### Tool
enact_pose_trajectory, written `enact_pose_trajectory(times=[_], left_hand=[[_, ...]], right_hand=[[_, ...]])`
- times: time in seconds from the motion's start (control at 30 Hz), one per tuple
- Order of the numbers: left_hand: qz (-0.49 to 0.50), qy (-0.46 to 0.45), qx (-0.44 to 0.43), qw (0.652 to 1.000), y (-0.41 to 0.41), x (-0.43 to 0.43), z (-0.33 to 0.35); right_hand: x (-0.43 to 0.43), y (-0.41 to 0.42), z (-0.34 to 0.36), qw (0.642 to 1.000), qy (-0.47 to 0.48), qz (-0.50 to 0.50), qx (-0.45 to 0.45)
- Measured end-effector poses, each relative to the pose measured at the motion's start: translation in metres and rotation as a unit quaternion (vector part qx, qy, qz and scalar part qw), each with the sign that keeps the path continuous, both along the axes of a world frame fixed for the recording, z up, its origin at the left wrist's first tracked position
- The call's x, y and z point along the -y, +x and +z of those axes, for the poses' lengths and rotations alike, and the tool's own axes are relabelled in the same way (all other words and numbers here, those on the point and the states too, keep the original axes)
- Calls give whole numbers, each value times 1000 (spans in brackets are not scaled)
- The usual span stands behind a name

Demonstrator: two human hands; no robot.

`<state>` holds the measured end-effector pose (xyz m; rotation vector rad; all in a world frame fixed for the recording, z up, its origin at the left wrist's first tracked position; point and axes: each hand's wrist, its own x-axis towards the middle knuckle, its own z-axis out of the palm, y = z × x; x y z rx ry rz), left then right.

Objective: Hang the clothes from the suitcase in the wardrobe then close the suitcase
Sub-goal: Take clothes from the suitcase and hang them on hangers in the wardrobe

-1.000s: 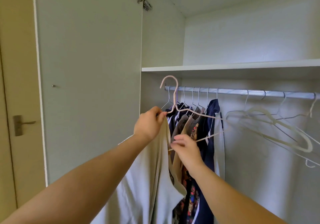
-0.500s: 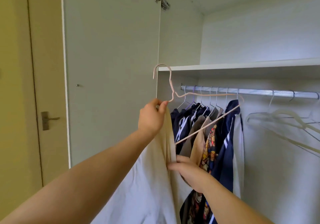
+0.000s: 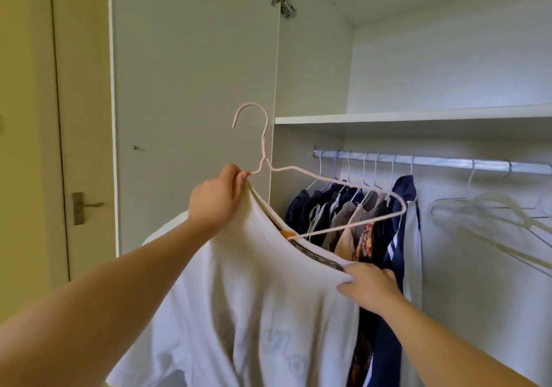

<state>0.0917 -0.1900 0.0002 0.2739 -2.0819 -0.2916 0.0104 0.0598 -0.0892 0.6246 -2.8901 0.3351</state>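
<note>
Head view into an open wardrobe, positions given from the clothes rail. Left of the rail's near end and slightly below its level, the left hand has its fingers curled, pinching together the left shoulder of a pink wire hanger and the collar of a white T-shirt. The hanger's hook rises above rail height, left of the rail and unhooked from it. Its right shoulder projects out of the shirt's neck opening and ends below the rail, in front of the dark hung garments; its lower bar runs back into the neck opening. Well below the rail, the right hand grips the right side of the stretched collar, fingers closed on the fabric. The shirt body drapes downward from both hands, below and left of the rail. Bare white hangers hang from the rail's right part. A shelf lies just above the rail; the open wardrobe door stands left of it.
</note>
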Motion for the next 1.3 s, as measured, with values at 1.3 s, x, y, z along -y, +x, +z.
enact_pose_trajectory(times=[1.3], left_hand=[[-247,64,192,947,-20,-41,-33]], right_hand=[[16,18,46,986,-166,-25,-7]])
